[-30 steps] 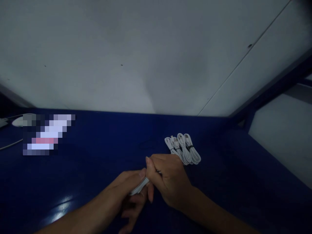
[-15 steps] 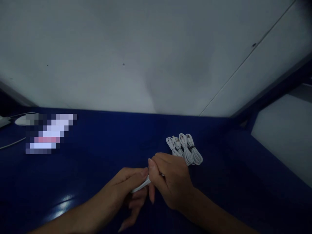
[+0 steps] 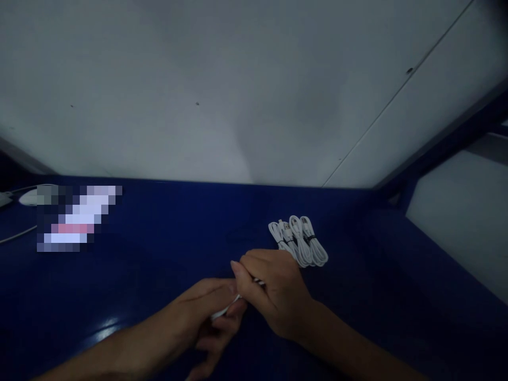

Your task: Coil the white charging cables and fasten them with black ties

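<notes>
Above the blue bench (image 3: 166, 227), a white cable (image 3: 225, 309) is running between the hands, its long axis slanting from lower left to upper right. The left hand (image 3: 212, 304) is pinching its lower stretch, outer fingers spreading loosely; the right hand (image 3: 273, 291), curling tightly, is gripping the upper stretch and sitting nearer the tied cable bundles (image 3: 302, 244) lying just beyond it.
</notes>
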Demonstrator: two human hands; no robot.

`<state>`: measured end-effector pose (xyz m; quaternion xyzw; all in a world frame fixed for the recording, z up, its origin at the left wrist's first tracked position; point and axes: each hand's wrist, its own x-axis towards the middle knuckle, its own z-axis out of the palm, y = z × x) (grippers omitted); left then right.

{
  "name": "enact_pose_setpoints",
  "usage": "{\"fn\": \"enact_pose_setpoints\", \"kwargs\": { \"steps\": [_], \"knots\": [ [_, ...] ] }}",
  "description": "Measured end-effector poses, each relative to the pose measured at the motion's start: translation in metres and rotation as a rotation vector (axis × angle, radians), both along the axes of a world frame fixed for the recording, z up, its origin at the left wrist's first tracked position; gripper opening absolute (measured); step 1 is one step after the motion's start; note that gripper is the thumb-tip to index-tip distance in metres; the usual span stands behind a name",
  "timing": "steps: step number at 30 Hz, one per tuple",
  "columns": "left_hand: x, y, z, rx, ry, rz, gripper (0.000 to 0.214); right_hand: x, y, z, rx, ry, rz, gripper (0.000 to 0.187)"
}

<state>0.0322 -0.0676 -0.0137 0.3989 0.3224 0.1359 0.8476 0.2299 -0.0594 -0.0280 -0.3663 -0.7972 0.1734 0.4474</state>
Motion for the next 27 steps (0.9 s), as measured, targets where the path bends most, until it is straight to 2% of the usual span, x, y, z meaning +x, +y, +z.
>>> {"fn": "enact_pose_setpoints", "kwargs": {
  "steps": [3,5,10,13,19,23,27],
  "knots": [
    [0.000,0.000,0.002,0.014,0.006,-0.026,0.046,0.000,0.000,0.001,0.041,0.006,-0.009,0.046],
    [0.000,-0.002,0.004,0.078,0.052,-0.026,0.049,0.000,0.000,0.001,0.069,-0.014,-0.026,0.047],
    [-0.006,-0.010,0.011,0.324,0.425,-0.004,0.061,-0.001,-0.001,-0.002,0.093,-0.078,-0.152,0.049],
    [-0.007,-0.012,0.015,0.361,0.520,-0.041,0.064,-0.002,-0.001,-0.004,0.073,-0.067,-0.165,0.050],
    [-0.013,-0.012,0.005,0.387,0.343,0.002,0.048,-0.002,-0.002,-0.003,0.114,-0.035,-0.138,0.048],
    [-0.012,-0.012,0.002,0.285,0.231,0.102,0.045,0.001,-0.002,0.000,0.191,-0.024,-0.100,0.047],
    [-0.001,-0.003,0.009,0.107,0.030,0.004,0.049,0.002,-0.002,0.003,0.272,-0.040,-0.119,0.042]
  ]
}}
